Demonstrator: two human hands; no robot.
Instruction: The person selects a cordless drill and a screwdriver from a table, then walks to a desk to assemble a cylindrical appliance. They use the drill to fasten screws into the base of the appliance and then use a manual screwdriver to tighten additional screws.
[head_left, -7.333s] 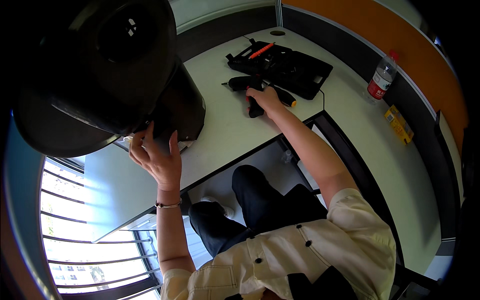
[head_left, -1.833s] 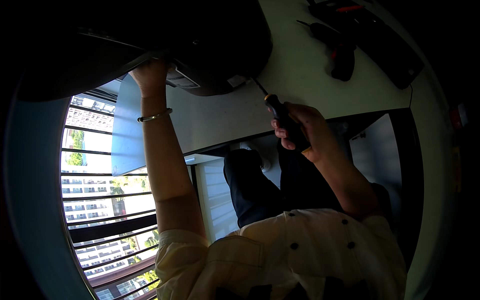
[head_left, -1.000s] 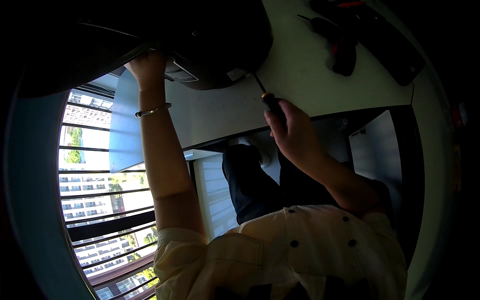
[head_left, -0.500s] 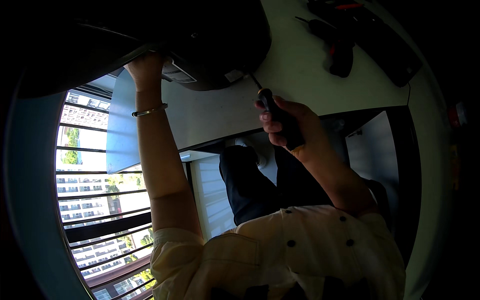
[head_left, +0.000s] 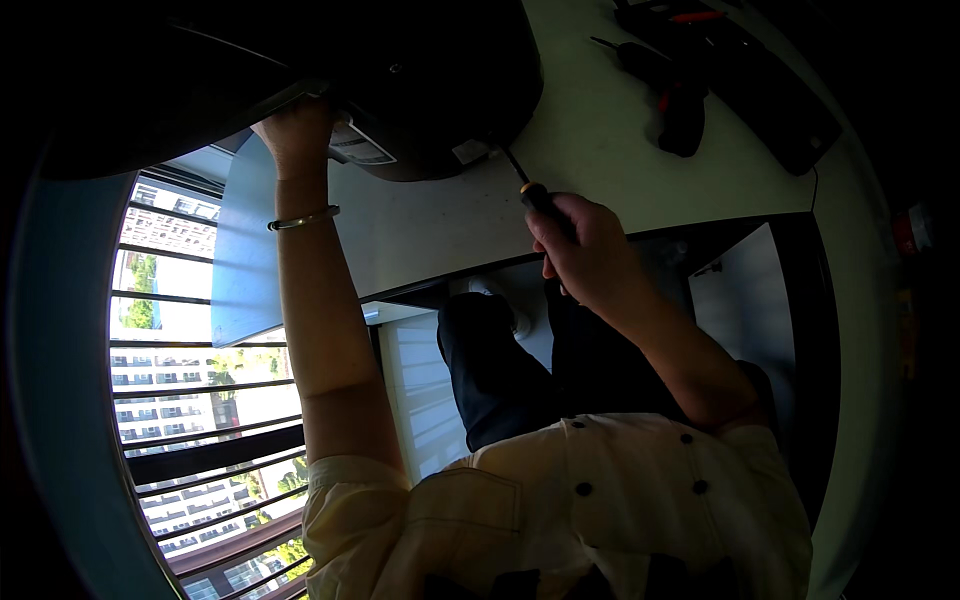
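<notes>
My right hand (head_left: 590, 245) is closed round the dark handle of a screwdriver (head_left: 541, 197), back of the hand upward. Its thin shaft points up and left, and the tip meets the lower right edge of a large black rounded machine (head_left: 440, 90) near a pale label. What kind of machine it is stays too dark to tell. My left hand (head_left: 297, 135) reaches to the machine's underside at the left, beside a white printed label (head_left: 362, 145). Shadow and the casing hide its fingers. A bangle circles my left wrist.
The machine stands on a pale table (head_left: 440, 220). At the far right lie a black and red power drill (head_left: 680, 105) and a long dark case (head_left: 770, 100) with a red item on top. A window with horizontal bars (head_left: 200, 395) is on the left. My legs are under the table edge.
My right hand has rolled over on the screwdriver handle, so its back now faces up and the fingers are mostly hidden. The tip stays at the machine's edge. My left hand has barely moved.
</notes>
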